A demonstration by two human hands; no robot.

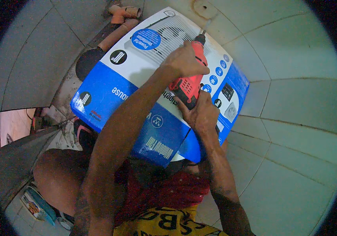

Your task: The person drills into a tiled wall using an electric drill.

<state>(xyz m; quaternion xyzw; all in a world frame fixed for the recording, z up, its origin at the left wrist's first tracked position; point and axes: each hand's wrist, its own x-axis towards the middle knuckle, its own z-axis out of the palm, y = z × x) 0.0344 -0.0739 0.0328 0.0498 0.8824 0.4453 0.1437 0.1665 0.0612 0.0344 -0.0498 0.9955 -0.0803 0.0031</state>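
Both hands [184,61] [200,112] clasp red drill [190,80] over blue-white box [137,90].

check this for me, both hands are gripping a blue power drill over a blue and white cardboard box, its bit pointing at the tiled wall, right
Not quite: the head view shows the power drill is red and black, not blue. The left hand and right hand do grip it over the blue and white cardboard box, its bit toward the tiled wall.

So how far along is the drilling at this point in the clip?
Both hands grip the red drill: left hand over the top, right hand at the handle. Its bit points at the tiled wall, beside a round mark. A blue and white box rests on the lap. Whether a hole is made can't be seen.
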